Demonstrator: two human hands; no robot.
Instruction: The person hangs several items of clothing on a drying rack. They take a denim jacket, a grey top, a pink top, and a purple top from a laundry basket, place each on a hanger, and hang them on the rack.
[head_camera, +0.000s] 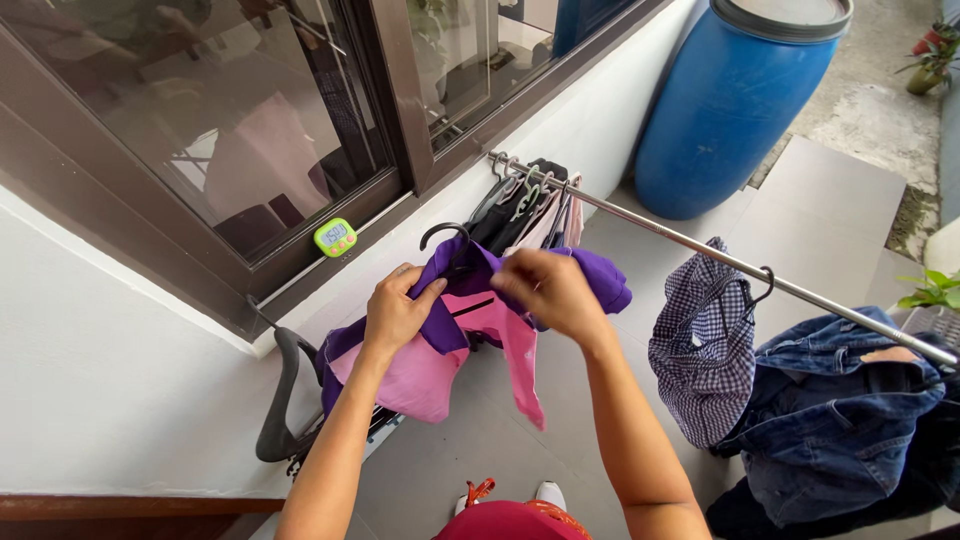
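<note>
Pink and purple cloth fills both hands of the person standing here. It is a small top (470, 340) on a black hanger (447, 237), held up in the middle of the scene, just this side of the metal rail (720, 258). The left hand (398, 310) is closed on the purple collar, thumb on top. The right hand (548, 290) is curled shut on the purple shoulder of the top.

To the right, a checked shirt (700, 350) and a blue denim jacket (850, 410) hang on the rail. Further along it, to the left, a bunch of spare hangers (530, 200) sits close together.

On the window ledge sits a small green timer (335, 237). Far off to the right stands a big blue barrel (730, 100).
</note>
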